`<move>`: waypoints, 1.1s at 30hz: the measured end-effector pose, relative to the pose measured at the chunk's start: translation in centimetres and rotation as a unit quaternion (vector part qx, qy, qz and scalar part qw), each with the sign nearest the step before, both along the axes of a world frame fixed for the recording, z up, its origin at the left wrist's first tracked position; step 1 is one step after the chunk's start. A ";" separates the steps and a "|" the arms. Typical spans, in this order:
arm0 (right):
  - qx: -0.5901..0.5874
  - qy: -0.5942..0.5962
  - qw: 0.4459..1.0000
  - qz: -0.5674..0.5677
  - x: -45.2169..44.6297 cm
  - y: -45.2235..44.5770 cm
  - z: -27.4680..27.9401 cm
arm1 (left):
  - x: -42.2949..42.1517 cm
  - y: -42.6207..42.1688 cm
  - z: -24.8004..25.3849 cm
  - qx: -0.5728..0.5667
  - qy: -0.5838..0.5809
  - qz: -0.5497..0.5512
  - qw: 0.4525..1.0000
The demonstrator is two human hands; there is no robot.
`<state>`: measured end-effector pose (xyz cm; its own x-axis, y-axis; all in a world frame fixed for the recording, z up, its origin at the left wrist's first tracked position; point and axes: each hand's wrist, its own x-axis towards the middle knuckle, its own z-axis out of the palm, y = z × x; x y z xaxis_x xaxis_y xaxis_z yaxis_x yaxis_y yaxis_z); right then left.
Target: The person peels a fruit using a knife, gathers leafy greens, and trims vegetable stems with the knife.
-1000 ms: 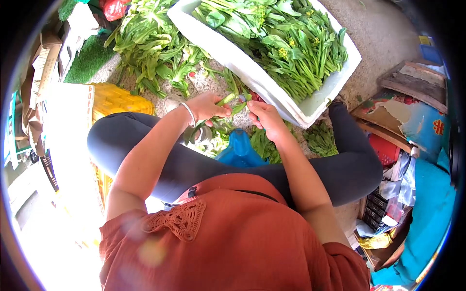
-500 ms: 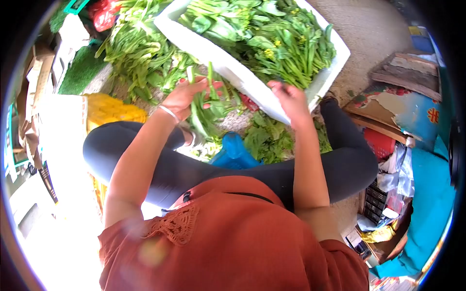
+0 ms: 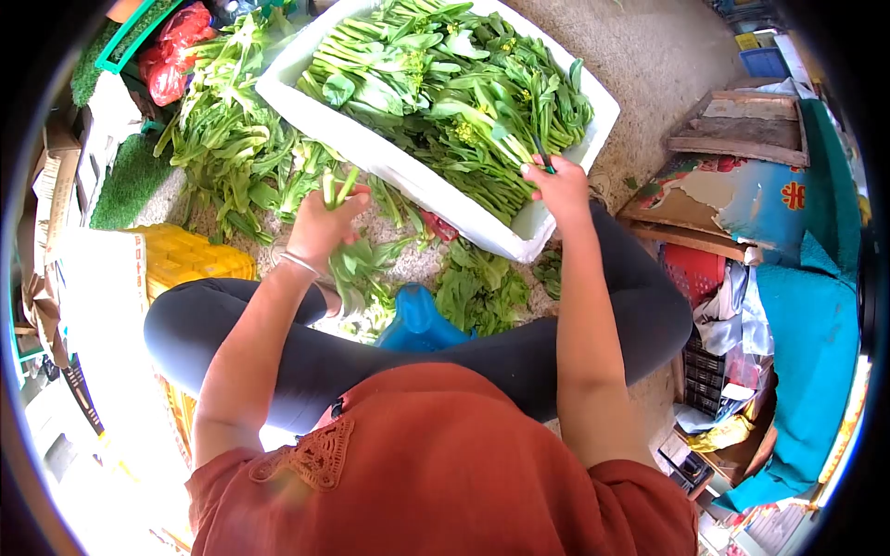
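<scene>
My left hand [image 3: 324,222] is closed around green leafy stalks [image 3: 341,185], whose cut ends stick up above the fingers while leaves hang below. At the box's right end, my right hand [image 3: 562,190] grips a small knife [image 3: 542,156] with a thin dark blade. A flowering stalk [image 3: 501,134] with yellow buds also meets those fingertips, lying over the pile. The white foam box [image 3: 389,171] is filled with bunched flowering greens [image 3: 464,83]. Loose leaves [image 3: 477,287] lie on the ground below it.
A blue plastic stool [image 3: 417,320] stands between my legs. More loose greens [image 3: 222,139] heap left of the box, near a red plastic bag [image 3: 176,56] and a yellow crate [image 3: 199,264]. At right are a wooden frame [image 3: 742,130], a painted board [image 3: 732,199] and teal cloth [image 3: 811,371].
My right hand now holds the flowering stalk over the pile in the box, the knife showing more clearly. My left hand sits lower and further left. The whole view has shifted.
</scene>
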<state>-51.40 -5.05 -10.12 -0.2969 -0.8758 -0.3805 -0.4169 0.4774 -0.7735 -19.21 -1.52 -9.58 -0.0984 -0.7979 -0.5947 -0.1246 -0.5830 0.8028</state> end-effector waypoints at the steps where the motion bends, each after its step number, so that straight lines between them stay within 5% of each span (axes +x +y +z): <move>1: -0.023 -0.053 0.998 0.016 0.4 0.9 1.3 | -0.6 0.1 0.4 -0.026 -0.060 -0.003 0.998; 2: -0.020 -0.055 0.998 0.015 1.3 1.9 2.7 | -1.3 0.5 0.2 -0.023 -0.062 -0.005 0.998; 4: 0.028 -0.161 0.986 0.044 3.6 3.6 4.7 | -2.7 1.4 0.4 -0.429 -0.228 -0.075 0.871; 5: 0.048 -0.195 0.977 0.071 4.3 4.1 4.5 | -3.0 1.6 1.1 -0.517 -0.241 -0.116 0.813; 6: 0.069 -0.230 0.966 0.099 5.1 4.7 4.3 | -3.4 1.7 2.7 -0.597 -0.253 -0.156 0.745; 8: 0.127 -0.296 0.943 0.079 7.3 5.4 3.6 | -3.6 2.4 4.5 -0.613 -0.282 -0.233 0.700; 14: 0.229 -0.430 0.866 0.111 9.6 6.0 0.6 | -1.9 2.2 1.4 -0.500 -0.332 -0.239 0.763; 17: 0.258 -0.502 0.817 0.118 9.7 5.9 -0.1 | -0.8 2.1 0.7 -0.397 -0.251 -0.215 0.856; 20: 0.108 -0.360 0.926 0.023 10.1 6.5 -1.2 | 0.0 1.9 -0.9 -0.113 -0.186 -0.183 0.959; 24: 0.047 -0.439 0.896 -0.036 10.8 7.5 -2.0 | 0.8 1.3 -2.2 0.004 -0.114 -0.151 0.982; 26: -0.024 -0.443 0.894 0.064 12.2 8.3 -2.3 | 0.8 1.3 -3.0 0.068 0.020 -0.082 0.994; 33: 0.126 -0.465 0.873 0.073 12.0 8.7 -4.1 | 0.8 1.4 -2.6 0.159 0.107 -0.114 0.975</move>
